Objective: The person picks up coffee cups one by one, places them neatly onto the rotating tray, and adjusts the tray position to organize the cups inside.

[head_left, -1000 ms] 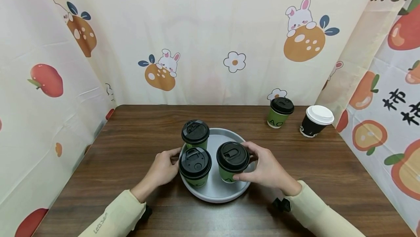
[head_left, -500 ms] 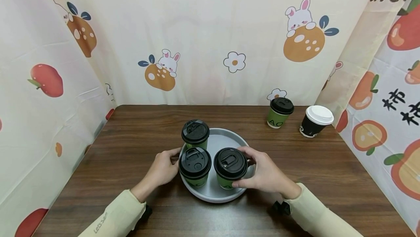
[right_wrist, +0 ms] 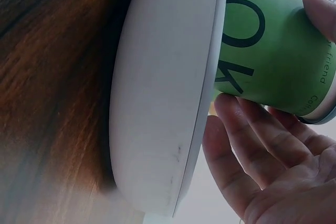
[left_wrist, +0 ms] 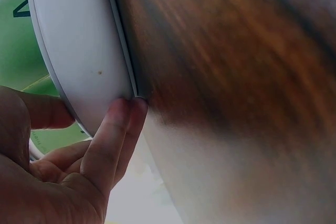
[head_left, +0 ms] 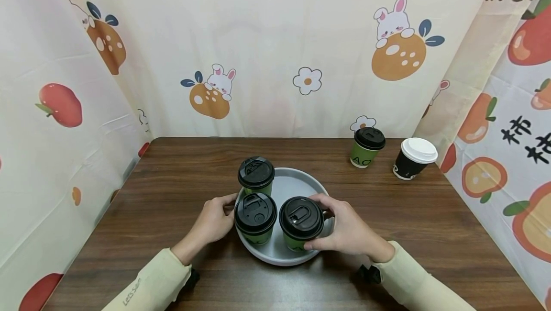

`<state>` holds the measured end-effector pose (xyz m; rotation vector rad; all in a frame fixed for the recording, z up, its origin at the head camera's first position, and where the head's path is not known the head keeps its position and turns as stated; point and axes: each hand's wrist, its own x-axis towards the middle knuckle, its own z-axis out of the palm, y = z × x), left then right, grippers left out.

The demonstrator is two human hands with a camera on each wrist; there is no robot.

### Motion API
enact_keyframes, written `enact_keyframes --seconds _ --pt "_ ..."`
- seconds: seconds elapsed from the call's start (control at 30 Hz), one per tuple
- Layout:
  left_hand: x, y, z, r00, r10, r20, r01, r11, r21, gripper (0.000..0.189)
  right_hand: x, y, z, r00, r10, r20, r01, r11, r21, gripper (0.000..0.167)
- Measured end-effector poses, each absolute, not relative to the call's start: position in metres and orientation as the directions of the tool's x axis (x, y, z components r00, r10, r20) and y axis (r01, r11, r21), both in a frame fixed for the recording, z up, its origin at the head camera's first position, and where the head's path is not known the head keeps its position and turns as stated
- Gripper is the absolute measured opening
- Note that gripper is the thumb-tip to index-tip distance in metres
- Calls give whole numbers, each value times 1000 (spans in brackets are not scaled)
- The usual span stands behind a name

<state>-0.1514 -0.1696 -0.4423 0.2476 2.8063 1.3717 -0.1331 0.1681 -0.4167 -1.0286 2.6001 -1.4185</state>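
Note:
A round grey tray (head_left: 297,181) stands on the table with three lidded green paper cups in it. My right hand (head_left: 344,227) grips the front right cup (head_left: 301,220), thumb at its near side and fingers round the far side. In the right wrist view this green cup (right_wrist: 278,51) stands behind the tray's pale wall. At the tray's left rim, my left hand (head_left: 217,220) holds on, and the left wrist view has its thumb at the rim and two fingertips against the outer wall (left_wrist: 86,40). The front left cup (head_left: 256,217) partly hides the back left cup (head_left: 257,176).
Towards the back right of the brown wooden table (head_left: 189,167) stand a green cup with a black lid (head_left: 367,148) and a black cup with a white lid (head_left: 415,158). Printed cloth (head_left: 267,95) hangs behind the table and along both sides.
My right hand has moved the gripped cup slightly nearer and to the left within the tray. The left hand and the other cups stay where they were.

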Motion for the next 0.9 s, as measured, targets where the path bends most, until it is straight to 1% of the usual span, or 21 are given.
enact_keyframes --seconds 0.9 --pt "-152 -169 -441 -988 146 48 127 599 791 38 -133 169 -419 -729 -614 303 -575 309 -757 76"
